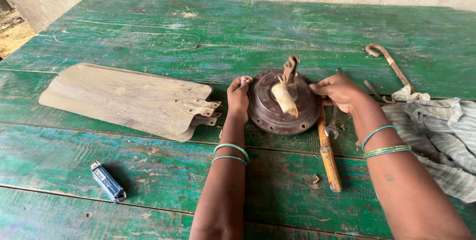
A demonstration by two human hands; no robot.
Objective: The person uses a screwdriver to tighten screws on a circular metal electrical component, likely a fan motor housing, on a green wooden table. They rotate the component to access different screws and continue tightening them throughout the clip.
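Gripping rusty fan motor housing (284,107) rim: both hands, left (238,96), right (337,90); small blue package (107,182) lower left.

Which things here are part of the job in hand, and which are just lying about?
In hand:
- motor hub, brown and round, held at its rim by the left hand and right hand
- its shaft, sticking up

Lying about:
- fan blades, stacked
- wooden-handled tool
- hook rod
- striped cloth
- small blue box
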